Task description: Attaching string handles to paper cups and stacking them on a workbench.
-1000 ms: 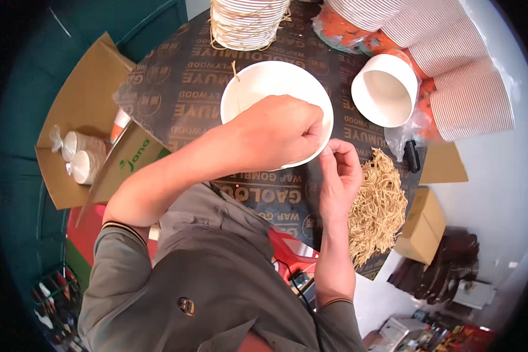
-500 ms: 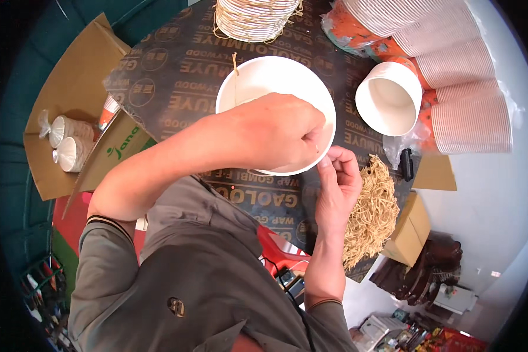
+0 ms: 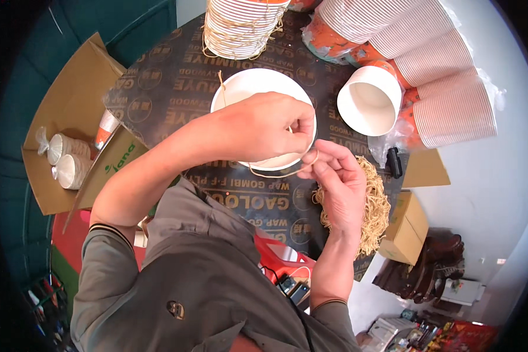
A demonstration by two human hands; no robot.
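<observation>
A white round paper tub stands mouth up on the dark table in front of me. Across its mouth reaches my left hand, fingers curled into a pinch; a bit of tan twine shows at them. My right hand is just outside the tub's right rim, thumb and fingers closed on the twine. That strand runs in a slack curve below the near rim and passes under my left forearm. Another twine end sticks up at the tub's far left rim. My left hand and forearm hide much of the tub's inside.
Beside my right wrist lies a heap of tan twine. A twine-wrapped stack of tubs stands at the far edge. On the right are a single tub, bagged tub stacks and a small black object. An open carton sits left.
My right hand has drawn back from the rim and rolled over, pulling a curve of twine into view. My left fingers have shifted and loosened from a tight fist. The whole view has shifted slightly.
</observation>
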